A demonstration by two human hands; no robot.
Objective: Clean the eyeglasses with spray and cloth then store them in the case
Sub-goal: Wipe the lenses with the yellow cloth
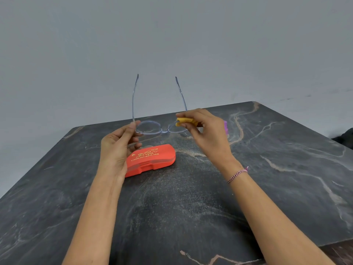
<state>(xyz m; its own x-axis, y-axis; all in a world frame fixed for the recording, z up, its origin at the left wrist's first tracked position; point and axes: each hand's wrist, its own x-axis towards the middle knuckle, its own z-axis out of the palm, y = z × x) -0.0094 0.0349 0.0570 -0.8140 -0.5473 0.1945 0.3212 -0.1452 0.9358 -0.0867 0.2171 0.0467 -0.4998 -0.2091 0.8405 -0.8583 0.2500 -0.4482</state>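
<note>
- One pair of clear-framed eyeglasses [152, 129] is held up above the dark marbled surface [191, 197], with both temples unfolded and pointing up and away
- Left hand [114, 150]: its thumb and fingers [136, 144] are curled round the left corner of the frame, by the hinge
- Right hand [206, 134]: its fingers [189, 112] pinch one folded yellow cloth [184, 121] over the right lens
- One orange case [150, 159] lies closed on the surface, below the eyeglasses
- One purple object [225, 127] is mostly hidden behind the right hand
- One braided bracelet [237, 174] sits on the right wrist
</note>
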